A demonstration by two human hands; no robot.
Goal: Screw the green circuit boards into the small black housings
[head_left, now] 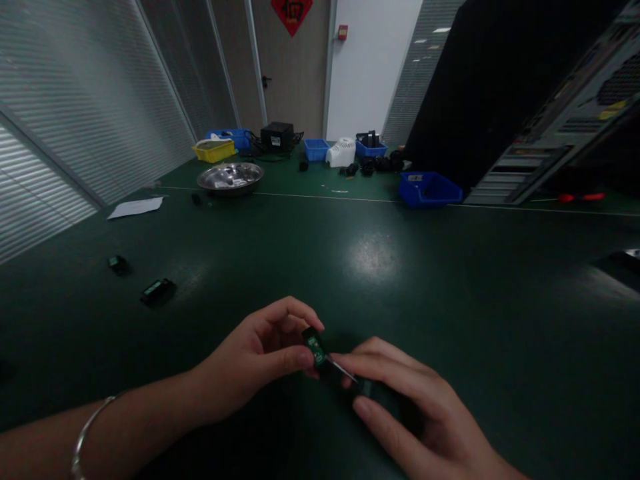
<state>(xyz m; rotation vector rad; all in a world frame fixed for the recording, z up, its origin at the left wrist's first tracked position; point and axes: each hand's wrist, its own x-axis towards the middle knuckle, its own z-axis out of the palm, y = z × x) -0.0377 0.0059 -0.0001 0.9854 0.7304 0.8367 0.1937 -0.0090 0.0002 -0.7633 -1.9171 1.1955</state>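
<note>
A small black part with a green circuit board (315, 348) is held between the thumb and fingers of my left hand (270, 347), which wears a silver bracelet at the wrist. My right hand (410, 393) grips a dark-handled tool (366, 387) with a thin metal shaft. The shaft points up and left, its tip at the lower right edge of the green board. Whether the tip touches the board is too small to tell. Two similar black parts with green faces lie on the table to the left, one nearer (157, 291) and one farther (118, 265).
The dark green table (280, 247) holds a steel bowl (231, 178) and white paper (135, 207) at the back left. A blue bin (430, 189) stands back right, by a large black cabinet (460, 87). Smaller bins and black devices line the far edge.
</note>
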